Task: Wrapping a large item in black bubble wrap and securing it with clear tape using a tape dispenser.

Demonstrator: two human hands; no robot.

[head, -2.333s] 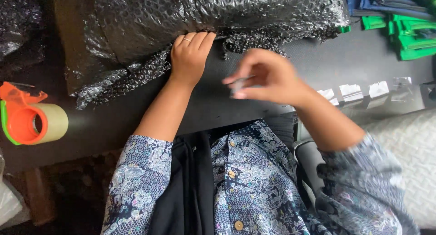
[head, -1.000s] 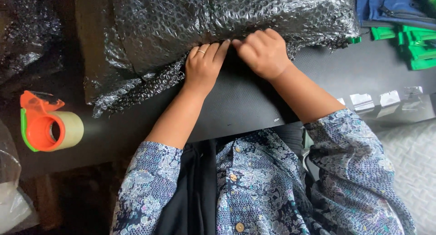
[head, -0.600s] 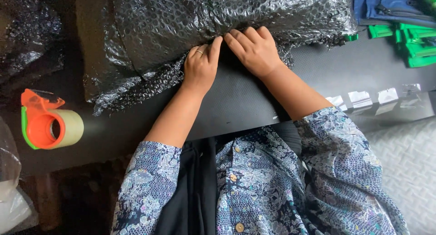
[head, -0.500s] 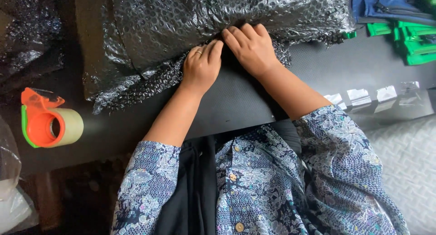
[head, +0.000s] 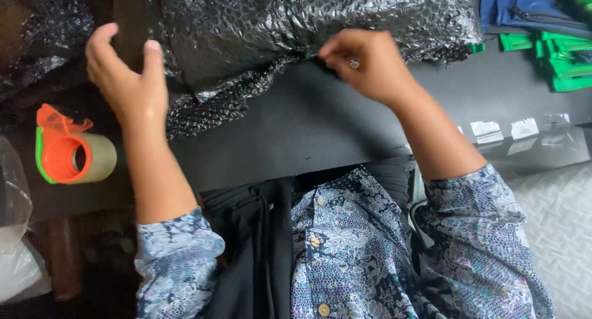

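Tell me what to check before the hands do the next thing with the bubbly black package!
1. Right hand pinching the near edge of the black bubble-wrapped bundle: ok, fingertips are closed on the edge.
2. Left hand free: ok, it is open, fingers spread, by the bundle's left end.
3. Orange tape dispenser with its tan tape roll close by: ok, it lies on the dark tabletop just below the left hand.
4. Wrap closed along the near edge: not ok, a loose ragged flap hangs out.
5. Pre-cut tape pieces on the table edge ready: ok, a row sits at the right.
6. What is inside: cannot tell.
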